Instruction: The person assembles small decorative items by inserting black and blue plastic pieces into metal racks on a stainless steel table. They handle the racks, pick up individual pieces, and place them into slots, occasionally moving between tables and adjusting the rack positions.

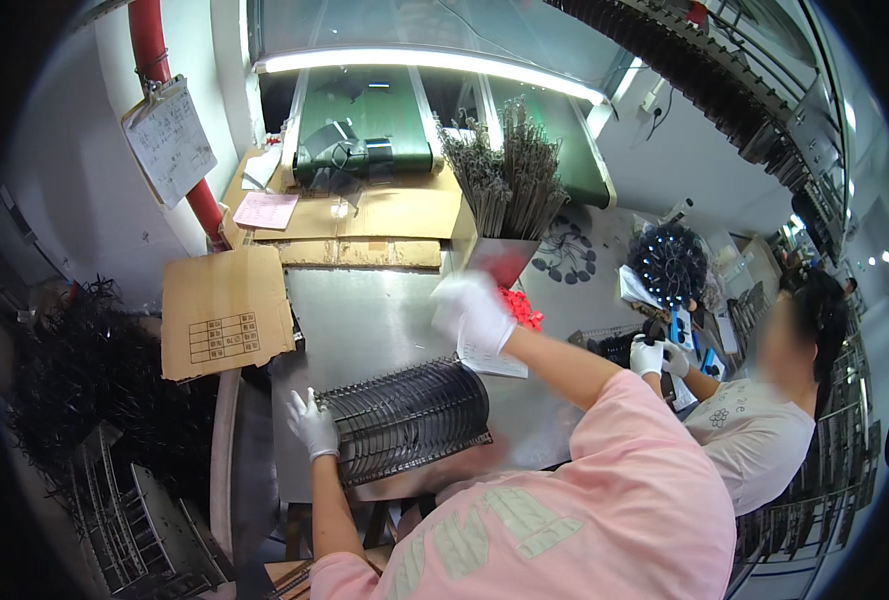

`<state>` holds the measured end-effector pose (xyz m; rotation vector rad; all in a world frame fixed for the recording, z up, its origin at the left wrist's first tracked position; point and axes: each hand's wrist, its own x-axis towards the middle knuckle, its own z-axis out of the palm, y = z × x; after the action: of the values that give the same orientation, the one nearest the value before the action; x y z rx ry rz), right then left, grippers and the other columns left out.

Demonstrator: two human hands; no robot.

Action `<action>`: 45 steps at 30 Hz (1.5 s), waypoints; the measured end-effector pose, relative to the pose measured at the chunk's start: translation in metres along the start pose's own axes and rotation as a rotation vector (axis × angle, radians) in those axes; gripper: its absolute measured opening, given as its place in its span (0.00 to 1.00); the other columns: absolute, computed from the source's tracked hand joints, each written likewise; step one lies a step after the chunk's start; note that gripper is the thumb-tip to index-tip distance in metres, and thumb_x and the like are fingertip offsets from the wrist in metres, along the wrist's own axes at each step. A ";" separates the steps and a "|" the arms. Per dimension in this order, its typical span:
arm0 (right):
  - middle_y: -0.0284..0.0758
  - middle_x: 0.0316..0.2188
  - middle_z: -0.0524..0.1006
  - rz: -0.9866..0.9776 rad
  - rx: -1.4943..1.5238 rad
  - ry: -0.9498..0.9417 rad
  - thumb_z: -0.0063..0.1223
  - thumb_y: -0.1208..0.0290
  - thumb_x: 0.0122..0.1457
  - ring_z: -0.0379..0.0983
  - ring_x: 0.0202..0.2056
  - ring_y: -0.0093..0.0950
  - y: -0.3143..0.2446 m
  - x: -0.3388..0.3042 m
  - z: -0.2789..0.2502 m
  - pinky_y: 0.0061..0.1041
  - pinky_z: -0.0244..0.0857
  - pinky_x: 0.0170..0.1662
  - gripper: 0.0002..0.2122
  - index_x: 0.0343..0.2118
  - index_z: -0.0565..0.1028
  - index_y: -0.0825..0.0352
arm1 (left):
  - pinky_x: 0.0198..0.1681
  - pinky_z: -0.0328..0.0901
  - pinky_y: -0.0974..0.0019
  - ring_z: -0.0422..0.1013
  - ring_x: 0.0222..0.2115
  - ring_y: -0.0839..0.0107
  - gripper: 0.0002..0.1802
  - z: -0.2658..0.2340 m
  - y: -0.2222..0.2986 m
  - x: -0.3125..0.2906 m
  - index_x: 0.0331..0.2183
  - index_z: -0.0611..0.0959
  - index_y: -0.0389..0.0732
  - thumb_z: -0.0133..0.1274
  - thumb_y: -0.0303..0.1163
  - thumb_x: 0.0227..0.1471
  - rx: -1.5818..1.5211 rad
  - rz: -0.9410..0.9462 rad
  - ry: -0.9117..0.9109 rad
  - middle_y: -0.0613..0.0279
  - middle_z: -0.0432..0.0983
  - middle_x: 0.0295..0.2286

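A dark rack (pixel 404 418), filled with a row of thin black curved pieces, lies at a slant on the metal table in front of me. At its left end is my left hand (pixel 312 428) in a white glove, fingers apart and the side of the hand against the rack. My right hand (pixel 472 308), also gloved, is raised beyond the rack and smeared by motion, so its fingers cannot be read. Close by it are small red pieces (pixel 522 309) and a bin (pixel 504 258) of thin grey metal wire pieces (pixel 514 170). A printed sheet (pixel 491 358) lies below it.
Cardboard sheets (pixel 364 222) cover the table's back, before a green conveyor belt (pixel 364 100). A cardboard piece (pixel 226 315) hangs over the left edge, near tangled black strips (pixel 94 370). At the right a co-worker (pixel 754 440) handles black parts. Racks hang overhead.
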<state>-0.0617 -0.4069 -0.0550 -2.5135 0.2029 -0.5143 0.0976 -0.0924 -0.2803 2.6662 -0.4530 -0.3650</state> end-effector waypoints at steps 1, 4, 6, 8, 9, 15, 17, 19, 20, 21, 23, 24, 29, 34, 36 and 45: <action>0.42 0.24 0.74 0.061 -0.179 0.382 0.57 0.71 0.52 0.73 0.34 0.41 0.012 0.013 -0.034 0.42 0.65 0.39 0.05 0.26 0.75 0.66 | 0.68 0.45 0.42 0.48 0.68 0.50 0.32 0.002 0.000 0.001 0.62 0.72 0.48 0.52 0.38 0.56 -0.043 0.008 0.006 0.54 0.53 0.67; 0.42 0.29 0.76 0.107 -0.648 1.047 0.65 0.65 0.52 0.73 0.35 0.45 0.060 0.046 -0.122 0.43 0.66 0.42 0.10 0.27 0.76 0.66 | 0.67 0.48 0.47 0.54 0.65 0.48 0.32 0.008 -0.005 0.005 0.61 0.73 0.44 0.53 0.35 0.54 -0.034 0.031 0.020 0.53 0.59 0.65; 0.44 0.31 0.77 0.273 -0.682 0.747 0.65 0.61 0.52 0.75 0.38 0.45 0.081 0.054 -0.140 0.44 0.68 0.45 0.12 0.32 0.78 0.64 | 0.66 0.52 0.52 0.57 0.63 0.47 0.32 0.008 -0.011 0.007 0.60 0.74 0.40 0.53 0.34 0.53 -0.183 0.128 0.048 0.51 0.63 0.63; 0.46 0.32 0.78 0.426 -0.696 0.433 0.62 0.60 0.56 0.76 0.42 0.46 0.088 0.067 -0.154 0.44 0.69 0.47 0.12 0.32 0.78 0.63 | 0.64 0.57 0.57 0.62 0.61 0.48 0.30 0.000 -0.022 0.005 0.59 0.75 0.36 0.55 0.32 0.54 -0.322 0.301 0.063 0.46 0.67 0.60; 0.47 0.33 0.78 0.354 -0.598 0.586 0.58 0.60 0.59 0.76 0.41 0.47 0.086 0.069 -0.157 0.45 0.69 0.46 0.11 0.32 0.78 0.64 | 0.62 0.59 0.59 0.65 0.60 0.50 0.29 -0.008 -0.028 0.002 0.58 0.74 0.34 0.55 0.32 0.55 -0.432 0.301 0.042 0.45 0.69 0.59; 0.48 0.40 0.82 0.518 -0.472 0.527 0.58 0.55 0.60 0.78 0.45 0.45 0.107 0.089 -0.178 0.41 0.69 0.50 0.15 0.41 0.78 0.62 | 0.60 0.63 0.65 0.71 0.56 0.63 0.25 -0.080 -0.067 -0.039 0.58 0.74 0.31 0.53 0.27 0.60 -0.765 0.171 0.010 0.49 0.74 0.55; 0.46 0.39 0.82 0.540 -0.455 0.430 0.59 0.52 0.57 0.79 0.46 0.44 0.140 0.092 -0.166 0.39 0.69 0.52 0.17 0.43 0.80 0.60 | 0.59 0.64 0.65 0.72 0.55 0.65 0.24 -0.096 -0.075 -0.055 0.57 0.75 0.32 0.52 0.27 0.61 -0.865 0.169 0.058 0.50 0.75 0.54; 0.44 0.42 0.82 0.569 -0.324 0.285 0.59 0.54 0.54 0.77 0.48 0.44 0.162 0.094 -0.155 0.37 0.69 0.53 0.16 0.39 0.83 0.60 | 0.59 0.64 0.65 0.71 0.55 0.65 0.24 -0.105 -0.083 -0.074 0.57 0.75 0.31 0.52 0.27 0.61 -0.807 0.153 0.046 0.50 0.75 0.54; 0.43 0.42 0.82 0.645 -0.446 0.304 0.59 0.55 0.53 0.77 0.48 0.44 0.164 0.098 -0.148 0.39 0.69 0.53 0.16 0.39 0.83 0.60 | 0.59 0.64 0.65 0.71 0.55 0.65 0.23 -0.109 -0.087 -0.085 0.57 0.75 0.31 0.52 0.27 0.61 -0.817 0.197 0.045 0.50 0.75 0.54; 0.43 0.41 0.82 0.649 -0.490 0.344 0.57 0.56 0.54 0.78 0.47 0.44 0.157 0.099 -0.147 0.41 0.69 0.53 0.16 0.40 0.83 0.60 | 0.58 0.65 0.65 0.73 0.54 0.65 0.22 -0.115 -0.091 -0.095 0.55 0.77 0.32 0.52 0.28 0.61 -0.809 0.193 0.048 0.51 0.77 0.52; 0.43 0.37 0.83 0.628 0.294 0.779 0.54 0.61 0.63 0.79 0.40 0.45 0.110 0.106 -0.141 0.45 0.69 0.45 0.11 0.35 0.80 0.64 | 0.57 0.66 0.65 0.74 0.53 0.65 0.21 -0.128 -0.091 -0.115 0.54 0.79 0.33 0.53 0.29 0.61 -0.714 0.153 0.095 0.51 0.78 0.51; 0.43 0.34 0.82 0.297 -0.314 0.779 0.52 0.60 0.66 0.78 0.34 0.45 0.072 0.102 -0.147 0.43 0.68 0.40 0.13 0.34 0.78 0.65 | 0.56 0.66 0.65 0.74 0.52 0.65 0.20 -0.137 -0.087 -0.124 0.53 0.79 0.33 0.53 0.29 0.60 -0.656 0.081 0.082 0.51 0.79 0.50; 0.38 0.35 0.81 -0.758 -0.347 0.382 0.50 0.86 0.56 0.77 0.34 0.33 -0.170 0.044 -0.085 0.26 0.71 0.39 0.11 0.40 0.79 0.68 | 0.42 0.69 0.68 0.70 0.32 0.75 0.33 -0.177 -0.001 -0.149 0.60 0.73 0.36 0.62 0.33 0.55 -0.864 0.334 0.478 0.50 0.72 0.55; 0.41 0.40 0.79 -0.859 0.350 -0.125 0.56 0.74 0.56 0.76 0.40 0.42 -0.269 -0.053 0.025 0.34 0.70 0.46 0.16 0.48 0.74 0.66 | 0.39 0.71 0.59 0.76 0.35 0.53 0.11 -0.174 0.030 -0.154 0.40 0.80 0.37 0.55 0.35 0.60 -0.467 0.857 0.661 0.51 0.78 0.43; 0.48 0.50 0.75 -0.355 0.681 -0.294 0.53 0.70 0.60 0.73 0.51 0.44 -0.254 -0.071 0.046 0.35 0.66 0.56 0.23 0.58 0.68 0.71 | 0.31 0.70 0.62 0.75 0.26 0.59 0.08 -0.153 0.005 -0.154 0.38 0.80 0.39 0.48 0.31 0.64 -0.533 0.681 0.837 0.59 0.76 0.26; 0.44 0.67 0.61 -0.775 -0.438 -0.491 0.51 0.47 0.60 0.57 0.67 0.45 -0.113 -0.100 0.132 0.46 0.47 0.69 0.36 0.66 0.60 0.66 | 0.23 0.70 0.70 0.74 0.20 0.71 0.10 -0.021 -0.110 -0.133 0.39 0.71 0.41 0.41 0.37 0.69 -1.574 -0.342 0.600 0.56 0.78 0.26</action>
<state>-0.0960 -0.2225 -0.1254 -2.9976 -0.9693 -0.1114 0.0115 0.0582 -0.2854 1.1524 0.3896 0.0505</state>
